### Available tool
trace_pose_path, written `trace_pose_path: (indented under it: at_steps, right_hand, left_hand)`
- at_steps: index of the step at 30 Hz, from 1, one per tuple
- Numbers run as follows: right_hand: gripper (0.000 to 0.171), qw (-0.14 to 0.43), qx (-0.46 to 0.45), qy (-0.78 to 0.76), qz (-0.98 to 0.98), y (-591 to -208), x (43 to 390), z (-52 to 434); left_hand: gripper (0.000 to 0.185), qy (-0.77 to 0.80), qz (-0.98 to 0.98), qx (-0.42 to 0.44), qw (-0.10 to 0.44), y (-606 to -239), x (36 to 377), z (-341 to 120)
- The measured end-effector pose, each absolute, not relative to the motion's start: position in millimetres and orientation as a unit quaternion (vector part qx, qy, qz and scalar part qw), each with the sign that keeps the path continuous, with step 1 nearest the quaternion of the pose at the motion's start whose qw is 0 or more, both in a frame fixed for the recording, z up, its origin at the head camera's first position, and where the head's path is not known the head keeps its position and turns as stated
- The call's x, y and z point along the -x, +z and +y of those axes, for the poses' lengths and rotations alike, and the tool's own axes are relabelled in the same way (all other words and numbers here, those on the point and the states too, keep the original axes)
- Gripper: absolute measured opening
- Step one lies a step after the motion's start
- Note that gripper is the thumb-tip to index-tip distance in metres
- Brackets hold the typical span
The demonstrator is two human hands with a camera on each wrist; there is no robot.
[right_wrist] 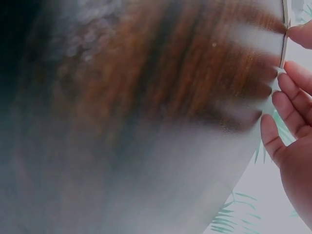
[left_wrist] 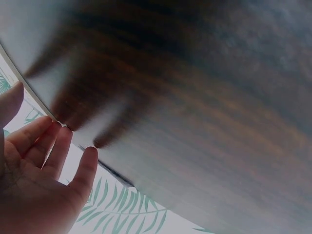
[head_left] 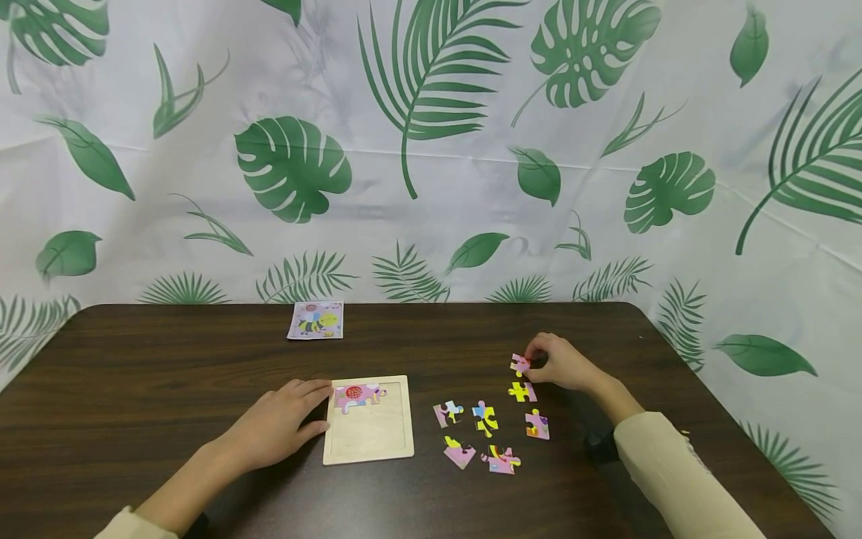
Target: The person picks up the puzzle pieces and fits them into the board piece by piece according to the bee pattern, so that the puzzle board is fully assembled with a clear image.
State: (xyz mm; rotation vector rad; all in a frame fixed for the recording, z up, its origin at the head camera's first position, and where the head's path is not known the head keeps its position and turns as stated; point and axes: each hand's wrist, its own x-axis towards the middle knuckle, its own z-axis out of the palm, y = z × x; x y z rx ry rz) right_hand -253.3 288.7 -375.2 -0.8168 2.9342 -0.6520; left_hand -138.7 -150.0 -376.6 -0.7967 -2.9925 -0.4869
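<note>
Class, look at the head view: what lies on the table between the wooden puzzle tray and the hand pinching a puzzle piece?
Between the pale wooden puzzle tray and the right hand, the head view shows loose pink-and-yellow jigsaw pieces on the dark wooden table.

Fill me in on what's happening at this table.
A person is working on a small jigsaw at a dark wooden table. The left hand rests flat against the left edge of a wooden puzzle tray, which has one pink piece placed at its top. The right hand pinches a loose puzzle piece at the far end of a cluster of loose pieces right of the tray. A picture card lies near the table's far edge.
</note>
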Motion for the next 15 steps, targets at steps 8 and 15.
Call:
trace_pose_path:
  at_steps: [8, 15]
  right_hand:
    - [0.020, 0.018, 0.258, -0.208, 0.943, -374.7, 250.7, 288.5]
    - [0.021, 0.025, 0.252, -0.206, 0.945, -373.7, 250.9, 288.6]
  left_hand:
    - [0.046, -0.155, -0.953, 0.258, 0.012, -376.5, 138.5, -150.0]
    - [0.046, -0.155, -0.954, 0.258, 0.006, -376.4, 138.8, -150.0]
